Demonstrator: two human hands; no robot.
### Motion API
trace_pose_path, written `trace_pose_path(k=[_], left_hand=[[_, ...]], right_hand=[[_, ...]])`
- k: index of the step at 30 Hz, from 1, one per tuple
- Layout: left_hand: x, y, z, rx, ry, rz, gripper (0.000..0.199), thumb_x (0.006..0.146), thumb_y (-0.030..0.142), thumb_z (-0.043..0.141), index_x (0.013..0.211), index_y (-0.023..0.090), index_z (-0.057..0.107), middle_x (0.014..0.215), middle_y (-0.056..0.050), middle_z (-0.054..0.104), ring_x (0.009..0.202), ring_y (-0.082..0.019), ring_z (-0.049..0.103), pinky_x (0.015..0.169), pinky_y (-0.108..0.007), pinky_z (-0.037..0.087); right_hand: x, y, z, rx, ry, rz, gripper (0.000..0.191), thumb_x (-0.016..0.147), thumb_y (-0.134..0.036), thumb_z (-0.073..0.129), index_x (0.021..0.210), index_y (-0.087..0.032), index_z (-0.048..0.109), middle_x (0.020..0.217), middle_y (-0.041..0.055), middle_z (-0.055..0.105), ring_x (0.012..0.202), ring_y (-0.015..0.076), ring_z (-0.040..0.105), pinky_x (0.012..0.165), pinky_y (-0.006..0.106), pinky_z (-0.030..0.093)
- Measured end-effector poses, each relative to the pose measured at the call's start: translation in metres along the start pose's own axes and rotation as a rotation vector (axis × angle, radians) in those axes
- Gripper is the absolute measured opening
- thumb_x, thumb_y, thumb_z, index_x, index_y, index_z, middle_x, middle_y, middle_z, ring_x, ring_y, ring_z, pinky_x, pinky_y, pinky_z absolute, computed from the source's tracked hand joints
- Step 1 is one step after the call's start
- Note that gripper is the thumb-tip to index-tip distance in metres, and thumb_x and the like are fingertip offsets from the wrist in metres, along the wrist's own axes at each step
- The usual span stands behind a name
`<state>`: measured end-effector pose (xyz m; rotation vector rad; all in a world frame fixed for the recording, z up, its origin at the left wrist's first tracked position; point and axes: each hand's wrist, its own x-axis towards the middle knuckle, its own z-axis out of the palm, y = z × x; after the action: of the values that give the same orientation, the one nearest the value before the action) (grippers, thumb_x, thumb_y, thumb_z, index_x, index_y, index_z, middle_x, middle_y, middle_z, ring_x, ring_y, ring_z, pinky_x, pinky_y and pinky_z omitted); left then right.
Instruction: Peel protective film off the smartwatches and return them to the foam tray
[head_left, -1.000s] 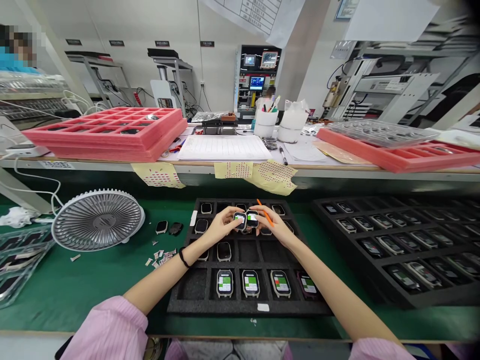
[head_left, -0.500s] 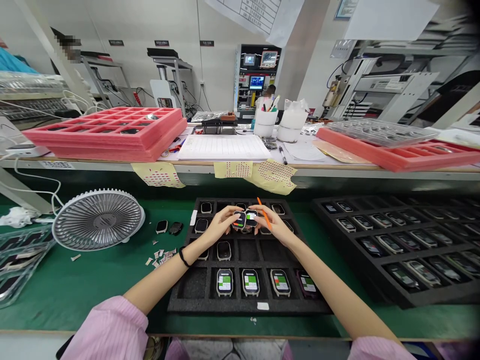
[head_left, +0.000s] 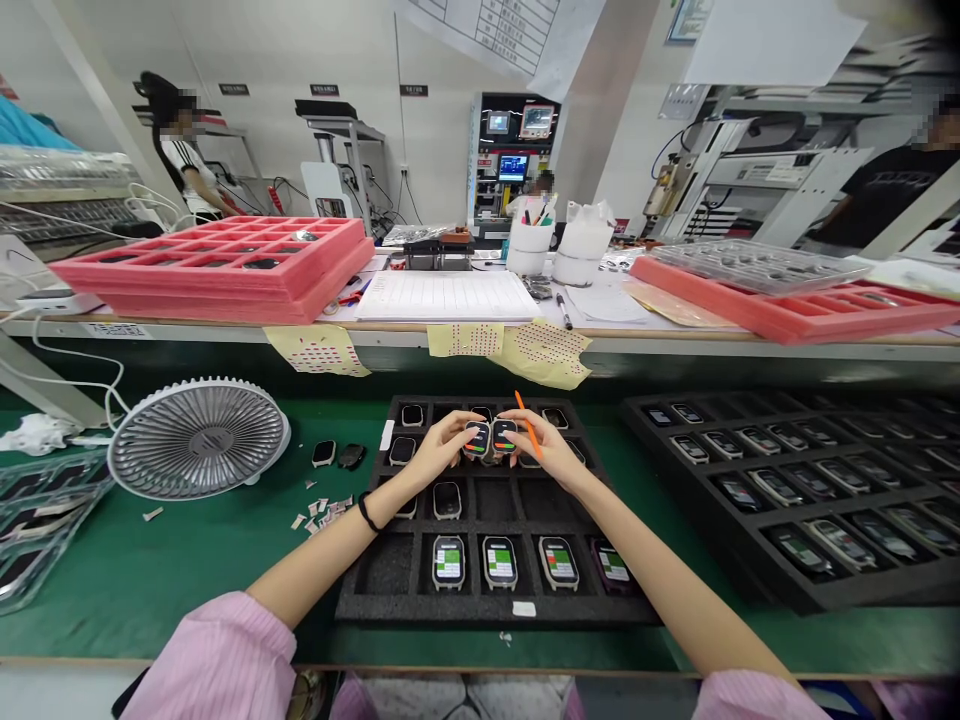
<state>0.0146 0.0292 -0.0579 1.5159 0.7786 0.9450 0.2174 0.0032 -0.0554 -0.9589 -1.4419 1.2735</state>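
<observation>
Over the back half of a black foam tray [head_left: 450,608], my left hand [head_left: 448,442] grips a lit watch body [head_left: 477,439] with the thumb on its screen. Beside it, my right hand [head_left: 546,445] holds another lit watch body [head_left: 504,436], and an orange stick [head_left: 527,421] lies between its fingers, pointing up. The two watch bodies are side by side, and both screens show dark with orange and green marks. Four watches with green and white screens, one of them a lit watch [head_left: 449,562], sit in the tray's front row.
A round fan [head_left: 199,440] stands at the left. Two watch bodies and small paper scraps [head_left: 322,515] lie between fan and tray. Another black tray of watches [head_left: 701,500] is at the right. Pink foam trays [head_left: 225,270] rest on the shelf. People are in the background.
The watch screen in my right hand has turned from white and green to dark with orange and green. Both hands stay nearly in place. People have come into view at the back left and right.
</observation>
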Motion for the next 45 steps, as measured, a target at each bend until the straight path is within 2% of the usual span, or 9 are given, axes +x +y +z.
trace_pose_path(k=[5, 17, 21, 24, 27, 31, 37, 40, 45], left_hand=[[0.0004, 0.0009, 0.0006, 0.002, 0.011, -0.002, 0.043, 0.079, 0.049, 0.06, 0.107, 0.016, 0.06, 0.092, -0.004, 0.063, 0.05, -0.005, 0.043, 0.039, -0.017, 0.033], [0.0012, -0.0051, 0.0009, 0.017, 0.014, 0.041, 0.047, 0.077, 0.044, 0.065, 0.114, 0.017, 0.055, 0.1, -0.007, 0.062, 0.059, -0.009, 0.05, 0.041, -0.018, 0.034], [0.0009, -0.0056, 0.0006, 0.056, 0.023, 0.102, 0.045, 0.076, 0.037, 0.069, 0.114, 0.018, 0.055, 0.109, -0.009, 0.062, 0.079, -0.014, 0.058, 0.062, -0.022, 0.046], [0.0007, -0.0043, 0.001, 0.068, 0.035, 0.149, 0.044, 0.073, 0.033, 0.072, 0.111, 0.017, 0.056, 0.113, -0.01, 0.062, 0.095, -0.018, 0.059, 0.079, -0.028, 0.048], [0.0009, -0.0032, 0.0016, 0.03, 0.038, 0.118, 0.044, 0.076, 0.039, 0.069, 0.111, 0.018, 0.055, 0.109, -0.009, 0.062, 0.083, -0.015, 0.059, 0.066, -0.024, 0.048], [0.0014, -0.002, 0.0017, -0.034, 0.038, 0.013, 0.048, 0.079, 0.049, 0.062, 0.114, 0.017, 0.055, 0.1, -0.007, 0.061, 0.057, -0.008, 0.049, 0.039, -0.017, 0.034], [0.0014, -0.0026, 0.0008, -0.055, 0.025, 0.01, 0.048, 0.078, 0.049, 0.062, 0.114, 0.017, 0.055, 0.099, -0.006, 0.061, 0.054, -0.007, 0.046, 0.037, -0.017, 0.031], [0.0006, -0.0025, 0.001, -0.01, 0.025, 0.053, 0.048, 0.076, 0.044, 0.067, 0.114, 0.018, 0.054, 0.105, -0.008, 0.061, 0.069, -0.011, 0.055, 0.046, -0.018, 0.039], [-0.0008, 0.0003, 0.0024, 0.068, 0.042, 0.131, 0.045, 0.073, 0.036, 0.073, 0.111, 0.017, 0.056, 0.113, -0.01, 0.061, 0.091, -0.017, 0.059, 0.075, -0.026, 0.048]], right_hand=[[-0.0011, -0.0002, -0.0012, 0.054, 0.007, -0.009, 0.031, 0.081, -0.043, 0.062, 0.104, -0.023, 0.059, 0.092, 0.0027, 0.062, 0.062, 0.013, 0.062, 0.054, 0.027, 0.055], [-0.0019, -0.0027, 0.0003, 0.04, 0.017, -0.015, 0.032, 0.081, -0.04, 0.064, 0.108, -0.024, 0.057, 0.099, 0.0041, 0.062, 0.067, 0.0143, 0.064, 0.055, 0.028, 0.056], [-0.0025, -0.0033, 0.0006, 0.02, -0.014, -0.008, 0.036, 0.08, -0.036, 0.066, 0.112, -0.025, 0.053, 0.105, 0.0046, 0.061, 0.063, 0.0122, 0.063, 0.059, 0.029, 0.056], [-0.0031, -0.0035, 0.0013, 0.002, -0.038, -0.009, 0.041, 0.078, -0.035, 0.068, 0.115, -0.026, 0.051, 0.108, 0.0048, 0.06, 0.061, 0.0105, 0.061, 0.062, 0.03, 0.056], [-0.0033, -0.0033, 0.0023, 0.006, -0.05, -0.011, 0.044, 0.077, -0.034, 0.069, 0.115, -0.026, 0.049, 0.112, 0.0054, 0.058, 0.066, 0.0111, 0.062, 0.062, 0.029, 0.057], [-0.0025, -0.0018, 0.003, 0.018, -0.053, -0.026, 0.045, 0.075, -0.034, 0.071, 0.115, -0.026, 0.049, 0.113, 0.006, 0.056, 0.075, 0.0142, 0.063, 0.059, 0.028, 0.057], [-0.0027, -0.0023, 0.0017, -0.002, -0.045, -0.017, 0.043, 0.077, -0.037, 0.069, 0.114, -0.025, 0.049, 0.109, 0.0055, 0.059, 0.066, 0.0118, 0.062, 0.059, 0.028, 0.057], [-0.0033, -0.0045, 0.001, -0.008, -0.034, -0.008, 0.041, 0.078, -0.039, 0.067, 0.113, -0.025, 0.051, 0.11, 0.0055, 0.059, 0.06, 0.0099, 0.061, 0.06, 0.03, 0.057], [-0.0034, -0.0061, 0.002, -0.016, 0.001, -0.015, 0.037, 0.079, -0.038, 0.066, 0.112, -0.026, 0.054, 0.108, 0.0054, 0.06, 0.062, 0.0116, 0.061, 0.059, 0.03, 0.056]])
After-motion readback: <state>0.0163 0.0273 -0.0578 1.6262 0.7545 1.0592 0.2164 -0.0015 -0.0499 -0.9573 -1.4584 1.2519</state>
